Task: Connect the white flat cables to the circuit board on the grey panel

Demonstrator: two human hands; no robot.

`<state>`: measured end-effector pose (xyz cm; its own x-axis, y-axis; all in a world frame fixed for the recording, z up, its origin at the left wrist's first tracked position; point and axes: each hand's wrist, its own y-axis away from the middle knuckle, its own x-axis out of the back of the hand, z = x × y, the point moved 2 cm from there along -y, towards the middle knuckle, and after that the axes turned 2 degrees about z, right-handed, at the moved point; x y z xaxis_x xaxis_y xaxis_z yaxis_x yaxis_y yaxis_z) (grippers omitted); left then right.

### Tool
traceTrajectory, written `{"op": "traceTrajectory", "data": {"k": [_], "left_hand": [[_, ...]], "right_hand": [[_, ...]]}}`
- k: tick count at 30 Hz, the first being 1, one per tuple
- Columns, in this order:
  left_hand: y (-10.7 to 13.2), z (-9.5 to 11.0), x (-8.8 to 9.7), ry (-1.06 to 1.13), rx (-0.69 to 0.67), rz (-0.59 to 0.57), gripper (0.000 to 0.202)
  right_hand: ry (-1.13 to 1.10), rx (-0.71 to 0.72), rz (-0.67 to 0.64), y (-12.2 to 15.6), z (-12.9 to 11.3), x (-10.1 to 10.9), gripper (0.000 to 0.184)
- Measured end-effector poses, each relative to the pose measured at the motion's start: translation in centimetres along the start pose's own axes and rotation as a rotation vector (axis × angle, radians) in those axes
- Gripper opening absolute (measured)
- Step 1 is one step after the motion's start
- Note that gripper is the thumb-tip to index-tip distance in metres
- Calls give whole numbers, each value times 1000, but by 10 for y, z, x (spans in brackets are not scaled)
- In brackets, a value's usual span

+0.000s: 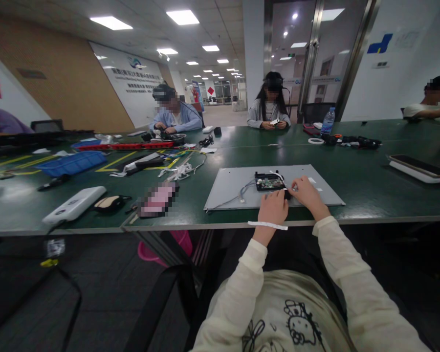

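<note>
A grey metal panel [227,188] lies flat on the green table [370,181] in front of me. A small dark circuit board [268,182] with white wires sits on the panel. My left hand [273,208] rests curled on the panel's near edge, just below the board. My right hand [307,191] is beside it, fingers pinched together at a small dark part near the board's right corner; what they hold is too small to name. A white strip [267,225] lies across my left wrist at the table edge.
A white power bank [73,204], a dark pouch [110,203] and a blurred pink item [157,199] lie to the left. A blue tray [71,163], cables, a water bottle [327,121] and tape roll [316,141] sit farther back. Three people work across the table.
</note>
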<state>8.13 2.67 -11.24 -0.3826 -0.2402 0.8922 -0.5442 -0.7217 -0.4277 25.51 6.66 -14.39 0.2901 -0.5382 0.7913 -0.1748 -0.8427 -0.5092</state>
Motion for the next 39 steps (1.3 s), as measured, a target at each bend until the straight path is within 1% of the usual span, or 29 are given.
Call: {"op": "traceTrajectory", "data": {"k": [3, 10, 12, 15, 17, 20, 22, 25, 28, 30, 31, 34, 39], "left_hand": [[0, 0, 2, -10, 7, -3, 27], [2, 1, 4, -50, 9, -2, 24], [3, 1, 5, -48, 16, -13, 23], [3, 1, 5, -36, 30, -17, 24], [3, 1, 4, -32, 27, -6, 24], [2, 0, 3, -29, 9, 9, 24], [2, -1, 3, -22, 9, 12, 25], [2, -2, 3, -5, 9, -5, 26], [2, -2, 2, -14, 5, -35, 23], [2, -3, 1, -27, -2, -38, 22], [1, -3, 0, -32, -7, -39, 22], [-1, -5, -3, -49, -13, -46, 20], [-5, -6, -7, -57, -10, -51, 18]], "right_hand": [[-62, -9, -2, 0, 4, -2, 13], [-152, -28, -32, 0, 8, -2, 7], [-177, -23, -31, 1, 8, -1, 8], [-212, -14, -9, 2, 8, 3, 14], [-239, 23, 29, 2, 4, 9, 20], [-346, 146, 90, 4, -10, 25, 25], [-455, 245, 94, 14, -25, 38, 22], [-635, 349, 21, 43, -48, 57, 22], [-774, 412, -106, 81, -69, 69, 36], [-769, 447, -153, 100, -78, 72, 45], [-750, 458, -154, 106, -82, 72, 46], [-721, 476, -115, 112, -89, 69, 37], [-749, 504, -81, 107, -90, 64, 19]]}}
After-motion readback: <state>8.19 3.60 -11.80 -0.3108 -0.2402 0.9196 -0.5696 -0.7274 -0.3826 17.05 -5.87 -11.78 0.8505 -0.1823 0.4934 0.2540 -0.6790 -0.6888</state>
